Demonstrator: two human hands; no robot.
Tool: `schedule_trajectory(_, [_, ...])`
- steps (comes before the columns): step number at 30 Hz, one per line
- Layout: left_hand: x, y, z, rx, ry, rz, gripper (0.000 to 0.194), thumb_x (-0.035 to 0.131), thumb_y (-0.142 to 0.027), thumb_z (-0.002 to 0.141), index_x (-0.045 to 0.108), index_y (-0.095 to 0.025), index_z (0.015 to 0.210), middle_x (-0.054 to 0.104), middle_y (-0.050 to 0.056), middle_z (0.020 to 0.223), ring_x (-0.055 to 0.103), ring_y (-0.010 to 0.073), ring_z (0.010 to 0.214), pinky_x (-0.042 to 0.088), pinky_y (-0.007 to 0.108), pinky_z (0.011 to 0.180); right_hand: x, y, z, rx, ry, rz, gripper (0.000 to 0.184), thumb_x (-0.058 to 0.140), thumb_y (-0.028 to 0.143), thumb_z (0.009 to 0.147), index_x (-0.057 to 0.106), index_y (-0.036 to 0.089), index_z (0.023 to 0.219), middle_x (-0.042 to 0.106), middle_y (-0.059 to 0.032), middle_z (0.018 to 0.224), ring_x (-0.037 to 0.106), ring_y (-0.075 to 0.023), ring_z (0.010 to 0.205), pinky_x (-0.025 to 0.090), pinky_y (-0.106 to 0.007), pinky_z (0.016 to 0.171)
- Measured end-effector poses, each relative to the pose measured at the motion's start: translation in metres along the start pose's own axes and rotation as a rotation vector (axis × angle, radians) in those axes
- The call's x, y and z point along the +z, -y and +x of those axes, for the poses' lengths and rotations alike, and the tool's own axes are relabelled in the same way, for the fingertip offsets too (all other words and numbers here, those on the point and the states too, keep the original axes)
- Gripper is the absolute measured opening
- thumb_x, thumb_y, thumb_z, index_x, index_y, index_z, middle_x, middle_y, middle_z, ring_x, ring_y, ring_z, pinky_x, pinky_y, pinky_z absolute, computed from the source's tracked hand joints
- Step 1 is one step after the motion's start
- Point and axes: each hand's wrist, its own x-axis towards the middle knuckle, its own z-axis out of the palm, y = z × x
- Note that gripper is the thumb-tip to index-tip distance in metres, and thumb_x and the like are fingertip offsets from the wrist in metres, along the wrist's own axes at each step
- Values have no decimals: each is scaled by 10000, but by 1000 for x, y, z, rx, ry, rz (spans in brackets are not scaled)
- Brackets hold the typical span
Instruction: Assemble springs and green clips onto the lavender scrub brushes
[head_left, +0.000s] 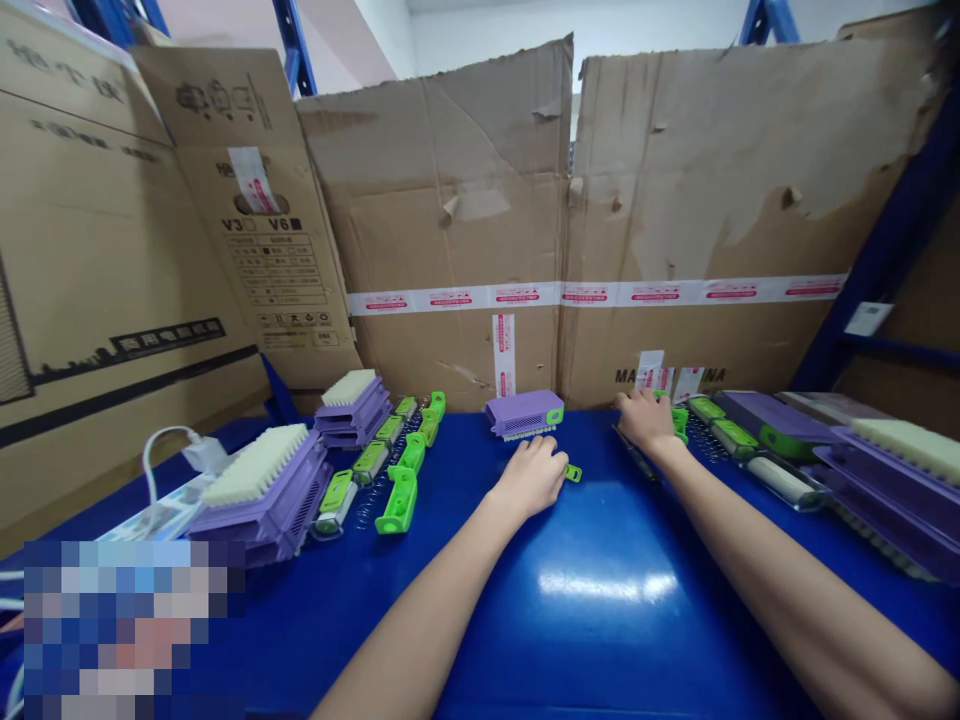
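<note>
My left hand (pixel 531 476) rests low over the middle of the blue table, its fingers curled. A small green plastic part (pixel 573 473) with slots sticks out at its fingertips; the palm hides the rest. Just behind it sits a purple brush-like unit (pixel 525 414), bristles down, with a green end. My right hand (pixel 645 418) reaches farther back on the right, its fingers bent on a green plastic bracket (pixel 679 424), which they partly cover. A slim dark object (pixel 636 455) lies beneath that hand, too hidden to name.
On the left stand stacked purple brush parts (pixel 274 490), clear-and-green pieces (pixel 370 462), springs (pixel 367 508) and green brackets (pixel 399 500). Similar pieces (pixel 731 436) and purple parts (pixel 885 480) line the right. Cardboard walls (pixel 457 220) close off the back. A white plug (pixel 206 453) sits left.
</note>
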Motion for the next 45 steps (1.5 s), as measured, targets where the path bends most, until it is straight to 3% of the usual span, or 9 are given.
schedule_trajectory(10, [-2, 7, -1, -57, 58, -28, 136, 458, -223, 875, 533, -163, 972, 624, 103, 1008, 569, 246, 995, 437, 367, 829, 22, -7, 21, -220, 80, -97, 330, 386, 32, 813, 618, 99, 1039, 655, -182, 1026, 503, -301, 1028, 276, -469, 851])
schedule_trajectory(18, [5, 12, 0, -94, 13, -66, 278, 512, -290, 855, 497, -156, 1099, 624, 115, 1052, 561, 261, 1024, 420, 376, 876, -8, 12, 17, -415, -363, -91, 362, 438, 50, 796, 587, 79, 1125, 643, -153, 956, 490, -267, 931, 249, -416, 874])
schedule_trajectory(22, [5, 9, 2, -186, -148, -96, 430, 515, -345, 857, 426, -153, 1231, 591, 125, 1124, 543, 260, 1055, 414, 372, 875, -34, 36, -4, -494, -557, 33, 408, 383, 110, 867, 511, 85, 1253, 645, -136, 963, 478, -254, 920, 245, -408, 909])
schedule_trajectory(27, [-3, 8, 4, -236, -376, -2, 311, 453, -269, 890, 500, -131, 1164, 601, 111, 1030, 554, 240, 954, 419, 355, 796, -42, 62, -40, -611, -548, 166, 455, 376, 130, 881, 436, 89, 1331, 646, -120, 964, 486, -236, 914, 292, -373, 883])
schedule_trajectory(32, [-4, 14, 6, -103, -507, -32, 236, 456, -270, 899, 571, -162, 1076, 643, 85, 931, 576, 218, 889, 422, 340, 765, -41, 63, -53, -452, -536, 307, 477, 419, 151, 870, 411, 103, 1344, 655, -111, 972, 517, -229, 924, 331, -372, 855])
schedule_trajectory(36, [1, 17, 10, -210, -658, -303, 233, 561, -228, 839, 569, -142, 1054, 663, 89, 981, 609, 204, 913, 465, 331, 818, -49, 62, -61, -314, -576, 449, 422, 487, 233, 849, 512, 141, 1259, 591, -139, 1155, 491, -268, 1064, 362, -393, 877])
schedule_trajectory(38, [2, 19, 12, -281, -713, -464, 233, 589, -204, 817, 574, -153, 1044, 674, 75, 969, 633, 183, 888, 488, 311, 821, -53, 65, -65, -194, -555, 636, 314, 496, 284, 844, 611, 145, 1101, 623, -133, 1059, 528, -262, 994, 404, -379, 834])
schedule_trajectory(41, [1, 20, 13, -358, -742, -662, 232, 629, -215, 792, 582, -175, 1015, 694, 49, 913, 663, 161, 822, 520, 289, 781, -55, 75, -67, 44, -328, 1064, 296, 514, 420, 829, 652, 161, 869, 653, -83, 789, 578, -210, 748, 455, -330, 686])
schedule_trajectory(45, [1, 18, 13, -247, -672, -774, 204, 619, -169, 790, 578, -180, 990, 698, 53, 959, 669, 159, 883, 528, 288, 809, -54, 81, -64, 284, 115, 1703, 382, 600, 501, 754, 611, 186, 970, 662, -54, 785, 593, -163, 656, 449, -254, 521])
